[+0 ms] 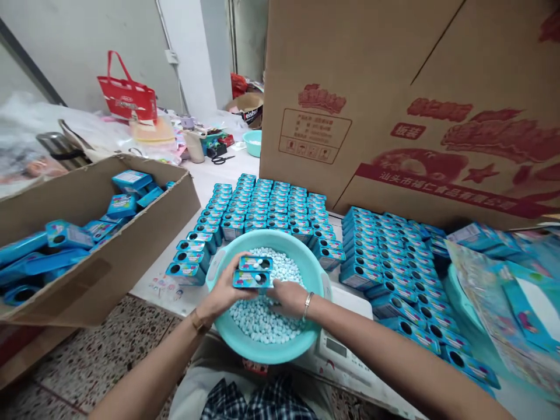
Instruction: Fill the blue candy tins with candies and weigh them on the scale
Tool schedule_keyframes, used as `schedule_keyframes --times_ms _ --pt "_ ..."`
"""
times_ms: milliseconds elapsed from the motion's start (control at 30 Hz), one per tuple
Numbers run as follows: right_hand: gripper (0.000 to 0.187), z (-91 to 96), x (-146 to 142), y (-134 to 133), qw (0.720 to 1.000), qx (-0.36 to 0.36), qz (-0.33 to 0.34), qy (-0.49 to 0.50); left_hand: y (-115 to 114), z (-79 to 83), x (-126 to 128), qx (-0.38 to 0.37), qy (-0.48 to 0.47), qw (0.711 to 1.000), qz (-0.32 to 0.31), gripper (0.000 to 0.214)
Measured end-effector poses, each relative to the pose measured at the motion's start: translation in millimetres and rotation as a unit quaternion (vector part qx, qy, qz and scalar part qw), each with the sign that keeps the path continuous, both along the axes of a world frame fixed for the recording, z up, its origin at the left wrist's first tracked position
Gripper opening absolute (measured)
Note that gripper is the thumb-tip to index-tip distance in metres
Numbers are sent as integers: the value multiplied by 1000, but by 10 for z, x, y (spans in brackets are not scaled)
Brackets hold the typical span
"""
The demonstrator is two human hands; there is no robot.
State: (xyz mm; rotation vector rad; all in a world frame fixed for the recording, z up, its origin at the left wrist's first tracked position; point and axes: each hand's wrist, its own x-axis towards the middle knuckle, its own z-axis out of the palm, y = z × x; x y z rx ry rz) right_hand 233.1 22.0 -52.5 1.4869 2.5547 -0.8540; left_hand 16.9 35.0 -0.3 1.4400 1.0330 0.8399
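Observation:
My left hand grips two small blue boxes side by side, each with a round hole in its top. The upper box and the lower box are held over a turquoise basin. Many small pale-blue candies lie in the basin; a few white ones show at the holes of the boxes. My right hand is down at the candies, close to the right end of the lower box. Its fingers are curled and partly hidden, so what they hold cannot be made out.
Rows of blue boxes stand behind the basin, more to the right. A carton with blue boxes is at left. Large cartons wall off the back. A white scale sits right of the basin; scissors lie farther back.

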Motion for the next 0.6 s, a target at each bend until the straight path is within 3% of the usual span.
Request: schedule_keyframes --times_ms 200,267,300,400,500,567,600 --pt "20 157 173 66 983 -64 -117 127 26 94 -32 33 36 999 -22 79" --pt "22 225 217 38 932 -129 -223 254 16 93 -76 38 34 999 -16 78" --pt "24 260 230 21 880 -173 -286 339 7 85 -96 35 26 999 -10 78" --pt "30 346 225 -18 659 -290 -421 552 -34 62 -119 -18 -26 999 2 87" --pt "25 389 184 -26 464 -356 -496 641 -80 72 -71 -48 -20 998 -35 91" --pt "18 405 150 -29 376 -353 -542 663 -98 89 -24 -34 8 997 -66 86" --pt "15 416 130 -34 350 -336 -558 674 -103 94 -2 -28 17 997 -69 84"
